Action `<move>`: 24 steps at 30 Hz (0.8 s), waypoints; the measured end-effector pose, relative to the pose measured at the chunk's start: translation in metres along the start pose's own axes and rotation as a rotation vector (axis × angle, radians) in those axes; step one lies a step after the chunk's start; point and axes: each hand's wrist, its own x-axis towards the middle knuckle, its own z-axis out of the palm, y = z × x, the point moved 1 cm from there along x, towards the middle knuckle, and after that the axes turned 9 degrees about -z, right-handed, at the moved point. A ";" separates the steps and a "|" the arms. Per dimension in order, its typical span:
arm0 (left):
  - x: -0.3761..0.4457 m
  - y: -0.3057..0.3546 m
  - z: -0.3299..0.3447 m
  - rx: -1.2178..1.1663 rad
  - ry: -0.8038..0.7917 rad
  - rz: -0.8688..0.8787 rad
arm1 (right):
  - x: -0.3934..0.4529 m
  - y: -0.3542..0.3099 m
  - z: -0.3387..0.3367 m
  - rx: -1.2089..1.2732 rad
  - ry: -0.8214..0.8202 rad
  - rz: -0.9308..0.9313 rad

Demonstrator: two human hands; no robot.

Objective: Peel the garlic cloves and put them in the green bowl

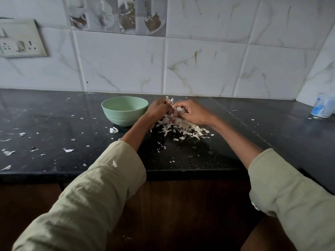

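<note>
A pale green bowl stands on the black counter, just left of my hands; its inside is mostly out of sight. My left hand and my right hand meet above a heap of white garlic skins. Between the fingers of both hands is a garlic piece with papery skin sticking up from it. The fingers hide most of the garlic. One loose bit of garlic or skin lies in front of the bowl.
Small skin flakes lie scattered over the counter, mostly to the left. A white and blue cup stands at the far right by the tiled wall. A socket plate hangs on the wall at left. The counter's front edge runs below my forearms.
</note>
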 end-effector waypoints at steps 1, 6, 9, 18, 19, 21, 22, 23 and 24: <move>0.001 0.000 0.000 -0.007 -0.001 -0.004 | -0.001 0.001 0.001 0.026 -0.009 0.004; 0.001 0.002 0.002 0.024 0.018 0.011 | -0.003 0.011 0.001 -0.007 0.064 0.009; 0.001 0.003 0.005 0.004 0.020 0.001 | -0.004 0.019 -0.005 0.014 0.093 0.006; 0.007 -0.002 0.003 0.115 0.047 0.048 | -0.004 0.020 -0.015 -0.026 -0.045 -0.085; 0.006 -0.002 0.004 0.089 0.037 0.039 | -0.005 0.021 -0.016 -0.050 -0.016 -0.069; 0.003 -0.001 0.006 0.034 0.012 0.035 | -0.008 0.025 -0.019 -0.118 0.050 -0.027; 0.002 -0.001 0.006 0.011 0.001 0.041 | -0.009 0.026 -0.020 -0.146 0.070 -0.014; 0.002 -0.001 0.006 -0.001 -0.003 0.047 | -0.010 0.026 -0.021 -0.154 0.080 -0.008; 0.001 0.000 0.006 -0.009 -0.004 0.049 | -0.012 0.027 -0.023 -0.146 0.082 -0.007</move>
